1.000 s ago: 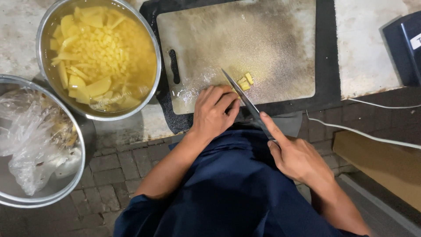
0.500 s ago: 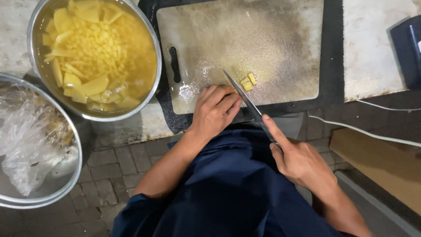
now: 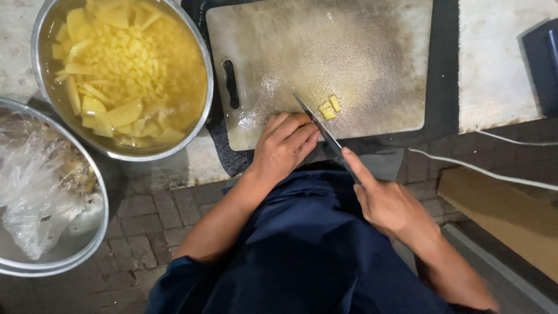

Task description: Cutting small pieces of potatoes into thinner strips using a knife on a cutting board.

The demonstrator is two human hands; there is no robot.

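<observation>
A pale cutting board (image 3: 349,52) lies on a dark mat. Near its front edge sit two small yellow potato pieces (image 3: 329,107). My right hand (image 3: 386,200) grips a knife (image 3: 318,125) by its handle, index finger along the spine, blade pointing up-left toward the pieces. My left hand (image 3: 285,145) rests curled at the board's front edge, just left of the blade; whether it covers anything I cannot tell.
A steel bowl (image 3: 197,64) of water holds several cut potato slices and cubes at the upper left. Another steel bowl (image 3: 102,232) with a crumpled plastic bag sits lower left. A white cable (image 3: 482,171) crosses the brick floor at right; a dark box (image 3: 543,58) stands far right.
My view has shifted slightly. Both hands and the knife keep nearly the same position at the board's front edge beside the potato pieces.
</observation>
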